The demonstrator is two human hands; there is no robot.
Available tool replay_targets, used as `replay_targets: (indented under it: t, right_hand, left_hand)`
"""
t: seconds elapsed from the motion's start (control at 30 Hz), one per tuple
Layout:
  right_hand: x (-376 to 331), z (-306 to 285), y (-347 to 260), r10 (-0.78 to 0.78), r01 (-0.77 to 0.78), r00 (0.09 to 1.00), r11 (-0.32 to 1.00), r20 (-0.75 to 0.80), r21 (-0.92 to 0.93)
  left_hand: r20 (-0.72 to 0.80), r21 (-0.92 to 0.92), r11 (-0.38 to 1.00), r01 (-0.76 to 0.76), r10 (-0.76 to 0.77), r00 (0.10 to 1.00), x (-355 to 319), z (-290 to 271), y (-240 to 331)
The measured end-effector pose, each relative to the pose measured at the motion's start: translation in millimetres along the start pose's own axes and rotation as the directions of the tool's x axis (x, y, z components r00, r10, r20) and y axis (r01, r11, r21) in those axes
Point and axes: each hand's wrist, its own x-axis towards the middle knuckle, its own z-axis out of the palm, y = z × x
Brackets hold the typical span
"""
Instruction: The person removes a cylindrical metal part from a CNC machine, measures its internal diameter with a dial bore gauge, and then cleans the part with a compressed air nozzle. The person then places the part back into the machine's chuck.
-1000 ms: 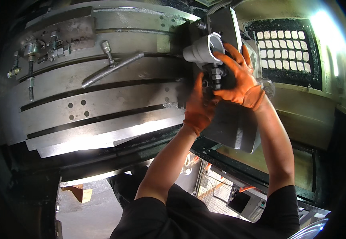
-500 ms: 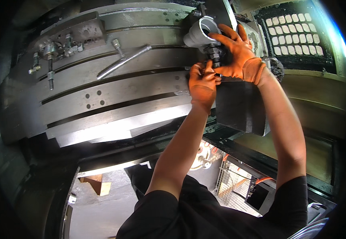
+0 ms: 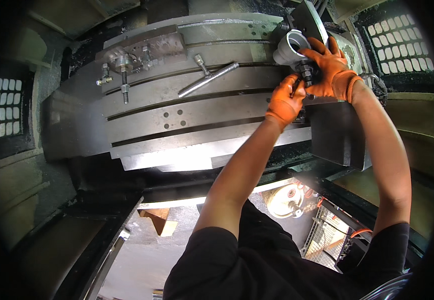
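Note:
A grey cup-shaped metal part [image 3: 283, 54] with a round opening sits at the right end of the slotted machine table [image 3: 227, 107]. Just below its rim stands a dark threaded bolt with nuts [image 3: 306, 71]. My left hand [image 3: 285, 102], in an orange glove, is closed with its fingertips pinched at the bolt's lower end. My right hand [image 3: 333, 74], gloved alike, curves round the right side of the grey part. Its index finger rests at the rim and its thumb reaches down beside the bolt. The other fingers are spread upward, and the palm's contact is hidden.
A T-handled wrench [image 3: 208, 80] lies on the table left of my hands. Farther left is a metal block [image 3: 167, 46] with a clamp and several studs [image 3: 124, 75]. An upright plate [image 3: 313, 21] stands behind the grey part. Below my hands is a dark box-shaped block [image 3: 338, 135].
The view has swung left, so the table and both hands appear farther right. Both hands stay at the grey part and bolt, with little change in their grip.

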Motion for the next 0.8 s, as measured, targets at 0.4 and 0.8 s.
replay_targets:
  t: [0.4,0.8]
  right_hand:
    - [3.3,9.4,-1.0,-0.243,0.228,0.953,0.969,-0.181,-0.098]
    - [7.5,7.8,3.1,-0.266,0.265,0.951,0.964,-0.156,-0.025]
  left_hand:
    - [-0.056,0.978,-0.207,0.023,-0.159,0.986,32.1,-224.8,-17.1]
    - [-0.319,0.763,0.603,0.233,0.037,0.947,61.0,-233.0,-32.7]
